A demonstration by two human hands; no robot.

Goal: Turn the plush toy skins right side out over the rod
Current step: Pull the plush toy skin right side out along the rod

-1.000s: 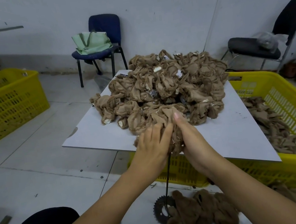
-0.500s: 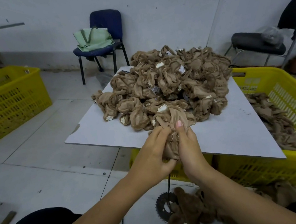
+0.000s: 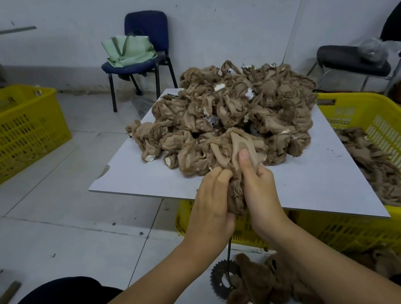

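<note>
1. Skin [image 3: 236, 170] was held between both hands at the near edge of the counter [image 3: 326, 186], just in front of the pile [image 3: 227, 115] of unturned skins.
2. Left hand [image 3: 210, 216] was wrapped round the bunched lower part of the skin, fingers [image 3: 219, 177] curled into the cloth.
3. Right hand [image 3: 261, 195] was closed on the same skin from the other side, its thumb pressed up against a smooth pale bulge at the top.
4. Rod [image 3: 230, 257] was seen below the hands as a thin dark line running down to a toothed wheel [image 3: 221, 276] on the floor; its upper end was hidden inside the skin.
5. Rod's long axis stood upright, so the skin lay directly above it, and any pull would probably be needed straight downward along it.
6. Both hands were equally near, one on each side of the rod.
7. Darker furry skins [image 3: 264, 294], judged already turned, lay beside the wheel.
</note>
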